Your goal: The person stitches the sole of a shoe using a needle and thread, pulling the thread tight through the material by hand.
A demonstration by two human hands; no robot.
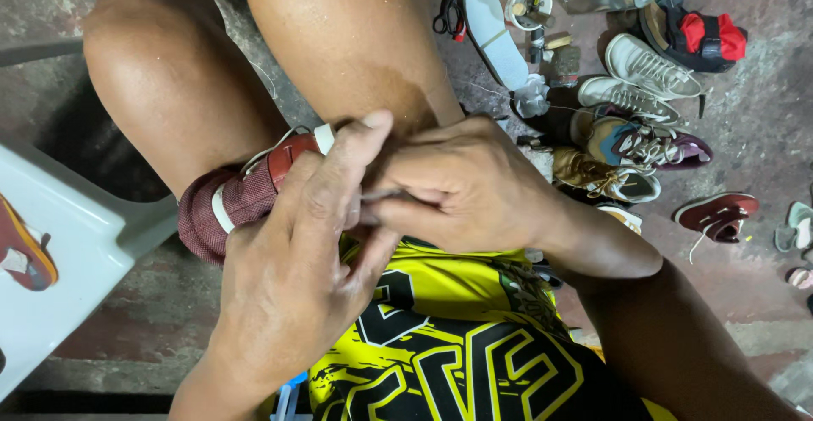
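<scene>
Between our knees, near the middle of the view, we hold a maroon shoe [241, 196] with white trim and white laces, pressed against the inner side of the right leg and partly hidden behind our hands. Our left hand [296, 252] wraps over the shoe from the near side, its fingers [356, 146] curled and the thumb stretched up along the shoe's edge, so it grips the shoe itself. Our right hand [457, 188] sits just right of it, touching it, with its fingers pinched closed on something thin and pale that runs toward the left hand; it looks like a thread or a needle, but it is too small for us to tell which.

We judge the step in hand to be hand-stitching or lacing along the shoe's edge, somewhere mid-pull. The next move, as we read it, calls for a firm hold on the shoe with the left hand while the right draws the thin strand taut without slipping.

Below the hands lie our yellow-and-black shorts [440, 345]. To the left stands a pale plastic stool [76, 252] with another shoe on it at the frame edge. On the concrete floor [762, 124] to the far right a loose sole [495, 31], scissors [447, 10], small tubs [529, 2] and a spread of sneakers [631, 108] lie well apart from the work.
</scene>
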